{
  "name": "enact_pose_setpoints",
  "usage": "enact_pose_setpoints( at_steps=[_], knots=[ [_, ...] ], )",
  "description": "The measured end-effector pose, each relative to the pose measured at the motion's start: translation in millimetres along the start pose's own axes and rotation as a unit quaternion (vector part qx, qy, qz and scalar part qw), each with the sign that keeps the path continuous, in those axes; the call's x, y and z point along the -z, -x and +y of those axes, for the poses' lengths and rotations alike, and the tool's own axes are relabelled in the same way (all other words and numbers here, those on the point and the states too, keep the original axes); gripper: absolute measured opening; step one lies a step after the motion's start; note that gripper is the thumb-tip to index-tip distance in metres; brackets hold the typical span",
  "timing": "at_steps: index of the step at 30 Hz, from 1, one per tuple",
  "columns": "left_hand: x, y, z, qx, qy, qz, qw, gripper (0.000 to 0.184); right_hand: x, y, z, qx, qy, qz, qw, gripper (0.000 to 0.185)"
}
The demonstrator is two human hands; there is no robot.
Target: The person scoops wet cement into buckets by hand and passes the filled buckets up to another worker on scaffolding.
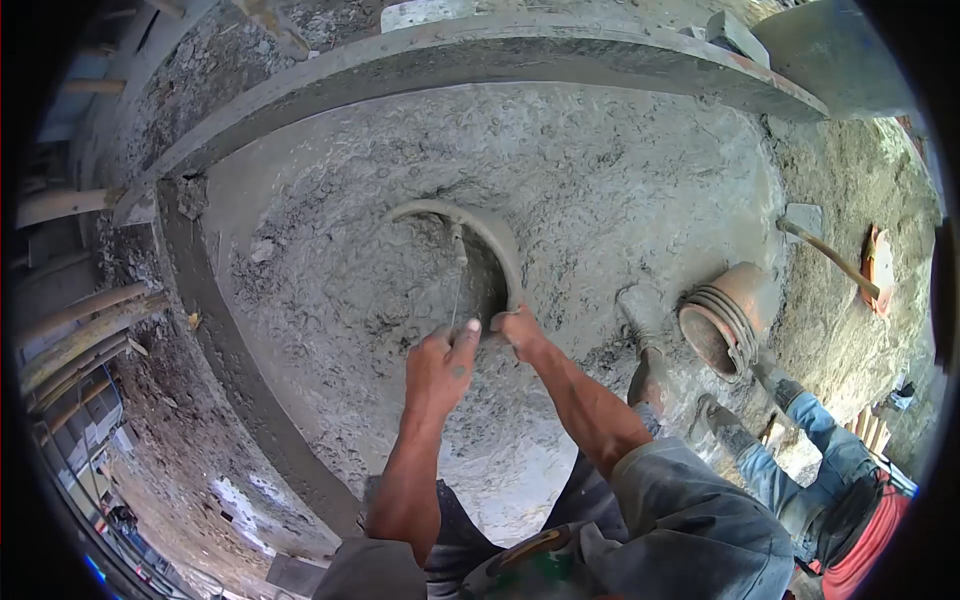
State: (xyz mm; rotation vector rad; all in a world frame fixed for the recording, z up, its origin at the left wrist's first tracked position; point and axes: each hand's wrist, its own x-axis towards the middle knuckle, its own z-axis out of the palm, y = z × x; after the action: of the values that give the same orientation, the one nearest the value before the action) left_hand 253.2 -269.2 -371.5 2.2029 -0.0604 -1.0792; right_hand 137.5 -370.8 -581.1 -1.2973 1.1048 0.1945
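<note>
A cement-coated bucket (pixel 508 250) lies tipped in the wet concrete (pixel 330 260), its mouth facing left and partly sunk in the mix. My right hand (pixel 520 332) is closed around the near edge of its rim. Just left of it, my left hand (pixel 440 370) is closed on the lower end of the thin wire handle (pixel 457 290), which runs up to a short grip. The inside of the bucket is in dark shadow, and its base is hidden.
Long boards (pixel 480 50) edge the concrete at the back and left. Another person's jeans-clad legs (pixel 760 460) stand at the right, beside a tipped orange bucket (pixel 745 295). Beyond is a tool with a wooden handle (pixel 835 257). A drum (pixel 835 60) stands at back right.
</note>
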Motion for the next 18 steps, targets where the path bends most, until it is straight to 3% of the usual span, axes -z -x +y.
enact_pose_setpoints(
  at_steps=[2,4,6,7,9,11,13,15,18],
  knots=[
    [-31.0,-9.5,24.2,-0.034,-0.023,0.018,0.999,0.034,32.7,-24.0,-3.7,-0.215,-0.062,-0.177,0.958,0.038],
    [-55.9,-41.6,33.3,-0.084,0.018,0.028,0.996,0.031,47.0,-37.1,-33.1,-0.232,-0.125,-0.216,0.94,0.011],
    [-69.2,-56.9,35.5,-0.105,0.078,0.001,0.991,0.029,64.8,-93.3,16.9,-0.266,-0.152,-0.239,0.922,0.018],
    [-59.7,-57.7,39.3,-0.071,0.077,-0.034,0.994,0.027,69.1,-107.8,2.7,-0.263,-0.079,-0.196,0.941,0.021],
    [-62.2,-51.8,16.1,-0.06,0.077,-0.01,0.995,0.029,80.7,-109.6,-29.4,-0.258,0.076,-0.105,0.957,0.029],
    [-68.2,-40.5,-2.7,-0.08,0.128,0.049,0.987,0.041,85.1,-108.2,-30.1,-0.163,0.129,-0.024,0.978,0.036],
    [-54.7,-40.9,-12.3,0.014,0.156,0.044,0.987,0.046,87.0,-101.3,-25.2,-0.013,0.179,0.051,0.982,0.046],
    [-36.8,-49.6,-19.2,0.074,0.191,0.043,0.978,0.055,77.2,-76.8,-32.1,0.04,0.146,0.107,0.983,0.045],
    [-30.4,-47.2,-27.3,0.066,0.2,-0.004,0.978,0.056,69.5,-66.9,-25.3,0.063,0.077,0.148,0.984,0.043]
  ],
)
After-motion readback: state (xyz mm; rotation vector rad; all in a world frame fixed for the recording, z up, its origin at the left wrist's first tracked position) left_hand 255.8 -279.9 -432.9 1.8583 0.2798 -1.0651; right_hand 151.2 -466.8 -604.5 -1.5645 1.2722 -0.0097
